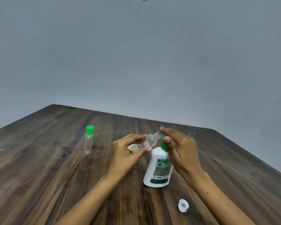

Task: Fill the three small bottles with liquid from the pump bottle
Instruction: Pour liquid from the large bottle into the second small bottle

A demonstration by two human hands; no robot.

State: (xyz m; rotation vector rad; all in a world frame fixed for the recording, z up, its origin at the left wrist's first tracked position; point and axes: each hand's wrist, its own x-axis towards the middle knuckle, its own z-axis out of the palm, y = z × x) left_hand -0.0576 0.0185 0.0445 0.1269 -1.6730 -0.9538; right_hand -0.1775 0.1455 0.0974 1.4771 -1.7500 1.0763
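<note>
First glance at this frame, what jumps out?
Mid-table, the left hand holds a small clear uncapped bottle tilted at the green pump of the white pump bottle, with the right hand on the pump. A green-capped clear bottle stands far left; a white cap lies near right.

Wood-grain table (55, 168); clear plastic bottle (150, 141).
</note>
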